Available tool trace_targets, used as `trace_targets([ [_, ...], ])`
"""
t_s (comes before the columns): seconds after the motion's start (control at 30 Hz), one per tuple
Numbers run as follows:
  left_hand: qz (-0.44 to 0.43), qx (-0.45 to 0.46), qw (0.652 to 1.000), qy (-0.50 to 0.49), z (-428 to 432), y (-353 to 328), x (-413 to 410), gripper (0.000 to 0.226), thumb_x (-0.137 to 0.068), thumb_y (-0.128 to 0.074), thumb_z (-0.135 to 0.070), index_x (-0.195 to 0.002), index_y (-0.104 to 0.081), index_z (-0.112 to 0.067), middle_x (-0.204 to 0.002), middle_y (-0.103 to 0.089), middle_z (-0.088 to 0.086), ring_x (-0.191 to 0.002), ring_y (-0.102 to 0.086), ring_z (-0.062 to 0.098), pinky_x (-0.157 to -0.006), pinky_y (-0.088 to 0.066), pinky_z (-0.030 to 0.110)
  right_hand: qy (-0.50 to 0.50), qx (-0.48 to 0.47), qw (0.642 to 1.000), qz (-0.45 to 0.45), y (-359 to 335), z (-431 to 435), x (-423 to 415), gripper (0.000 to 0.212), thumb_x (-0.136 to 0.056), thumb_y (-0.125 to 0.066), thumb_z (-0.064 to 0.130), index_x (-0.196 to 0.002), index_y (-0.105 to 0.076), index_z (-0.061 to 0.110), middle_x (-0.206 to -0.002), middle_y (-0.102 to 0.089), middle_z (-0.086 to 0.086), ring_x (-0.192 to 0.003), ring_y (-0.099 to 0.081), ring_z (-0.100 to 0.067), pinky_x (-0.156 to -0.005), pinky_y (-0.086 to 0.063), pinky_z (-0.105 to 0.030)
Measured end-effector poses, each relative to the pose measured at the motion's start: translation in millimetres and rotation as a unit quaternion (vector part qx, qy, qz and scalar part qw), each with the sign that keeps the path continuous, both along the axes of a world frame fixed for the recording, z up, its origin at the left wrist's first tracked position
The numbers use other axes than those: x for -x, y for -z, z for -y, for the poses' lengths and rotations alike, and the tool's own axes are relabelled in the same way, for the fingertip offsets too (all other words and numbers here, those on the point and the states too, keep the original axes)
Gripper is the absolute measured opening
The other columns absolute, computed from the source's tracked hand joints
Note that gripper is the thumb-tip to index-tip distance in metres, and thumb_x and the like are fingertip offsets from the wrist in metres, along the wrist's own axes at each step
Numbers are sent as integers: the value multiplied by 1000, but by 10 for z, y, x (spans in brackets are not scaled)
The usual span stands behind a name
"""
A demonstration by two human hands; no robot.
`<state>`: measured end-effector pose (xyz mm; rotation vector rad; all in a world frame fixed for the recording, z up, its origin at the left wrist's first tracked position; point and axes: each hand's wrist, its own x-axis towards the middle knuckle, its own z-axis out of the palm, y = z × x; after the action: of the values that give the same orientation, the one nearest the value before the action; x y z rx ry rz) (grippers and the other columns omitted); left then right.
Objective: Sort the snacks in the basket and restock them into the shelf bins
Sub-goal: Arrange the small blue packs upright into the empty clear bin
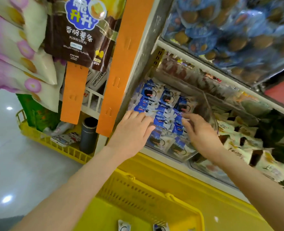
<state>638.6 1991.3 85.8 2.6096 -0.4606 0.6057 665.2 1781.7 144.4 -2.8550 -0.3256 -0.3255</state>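
hands flat & unclenched, my left hand (134, 129) & right hand (199, 130) pat blue packets (164, 105) into clear bin (179, 154); basket (146, 197) w/ approx 2 packets left.

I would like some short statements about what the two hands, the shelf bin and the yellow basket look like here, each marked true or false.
1. Both hands, the left hand and the right hand, reach into the clear bin of blue and white packets. True.
2. The yellow basket below the arms is heaped full. False: only two small packets show at its bottom edge.
3. A brown potato sticks bag hangs upper left. True.
4. The right hand lifts a dark cylinder. False: the dark cylinder stands in another yellow basket at left, untouched.
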Motion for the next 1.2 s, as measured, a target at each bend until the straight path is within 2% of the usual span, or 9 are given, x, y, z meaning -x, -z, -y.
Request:
trace_targets([
  [0.13,-18,1,1000,-2,29,-44,172,48,-96,-22,-37,-133,-44,-16,-133,-48,2,-129,-37,18,-114,-15,34,-60,56,997,2,214,193,558,46,-96,-31,42,-135,-42,20,-137,-47,1,-124,-44,-13,-102,-34,-25],
  [0.23,-30,17,999,0,90,-27,320,46,-98,-28,-34,-139,-38,-15,-144,-38,3,-137,-27,18,-114,-20,33,-77,98,992,28,351,310,794,50,-97,-36,35,-143,-32,16,-149,-34,0,-138,-27,-12,-111,-13,-18],
  [0.3,-27,34,999,9,139,27,451,44,-98,-32,-32,-138,-40,-14,-142,-40,3,-134,-31,17,-112,-26,32,-75,91,992,39,438,370,930,51,-97,-39,31,-144,-31,14,-151,-30,0,-141,-21,-13,-112,-6,-17],
  [0.43,-19,59,997,54,318,336,770,32,-97,-39,-26,-122,-53,-12,-116,-53,2,-109,-47,16,-92,-33,24,-73,5,995,67,749,459,1242,33,-96,-44,25,-124,-53,9,-124,-55,-7,-116,-51,-21,-99,-28,-21],
  [0.57,-154,16,985,74,506,947,969,32,-99,-34,-30,-126,-47,-18,-123,-46,-3,-113,-41,11,-96,-32,24,-52,-53,997,19,1348,550,1499,22,-95,-48,22,-112,-57,11,-106,-58,-3,-99,-53,-15,-86,-36,-19],
  [0.7,-303,-50,949,67,552,1671,1060,33,-100,-34,-30,-129,-44,-18,-127,-46,-1,-114,-44,13,-96,-34,26,27,-34,987,-158,2187,683,1632,30,-98,-42,28,-126,-49,17,-121,-52,-1,-115,-49,-18,-95,-36,-24],
  [0.87,-457,-60,887,35,572,2466,1074,38,-100,-35,-27,-134,-39,-12,-135,-43,7,-121,-43,19,-99,-33,28,171,-57,927,-329,3033,899,1628,45,-101,-38,23,-141,-28,6,-141,-36,-12,-130,-35,-26,-105,-28,-29],
  [1.03,-542,-43,839,25,680,3093,1014,44,-98,-42,-22,-139,-34,-9,-139,-40,12,-124,-43,25,-102,-35,34,271,-133,870,-391,3440,890,1469,62,-93,-54,9,-145,-21,1,-147,-29,-17,-136,-28,-30,-110,-29,-35],
  [1.2,-570,-5,821,-30,810,3483,906,45,-93,-54,-21,-134,-40,-9,-133,-43,15,-121,-44,28,-97,-34,33,312,-42,865,-391,3702,837,1370,52,-96,-50,10,-141,-26,5,-139,-39,-13,-131,-36,-26,-106,-33,-32],
])
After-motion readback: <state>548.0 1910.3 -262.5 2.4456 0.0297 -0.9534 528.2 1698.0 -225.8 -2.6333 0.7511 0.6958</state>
